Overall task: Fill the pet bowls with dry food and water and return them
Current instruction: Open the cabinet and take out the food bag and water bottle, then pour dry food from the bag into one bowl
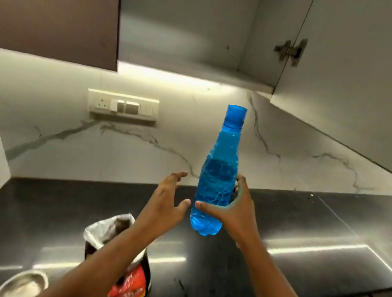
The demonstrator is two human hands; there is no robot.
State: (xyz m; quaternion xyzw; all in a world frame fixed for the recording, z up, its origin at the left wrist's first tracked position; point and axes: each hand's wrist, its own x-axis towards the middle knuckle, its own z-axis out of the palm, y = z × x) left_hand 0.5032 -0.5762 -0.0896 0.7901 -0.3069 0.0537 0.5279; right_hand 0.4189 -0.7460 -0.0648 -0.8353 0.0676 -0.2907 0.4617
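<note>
Presently, the right hand is gripping the lower body of the capped blue water bottle, upright above the dark countertop, while the left hand is reaching toward the bottle with fingers spread, holding nothing. Judged from this, uncapping is coming next: the right hand is best steadying the soft body without squeezing while the left is twisting the cap. Left of the bottle, nearer the camera, the open food bag and two steel bowls are waiting.

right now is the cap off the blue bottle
No, the blue cap sits on the blue bottle, which the right hand holds upright.
</note>
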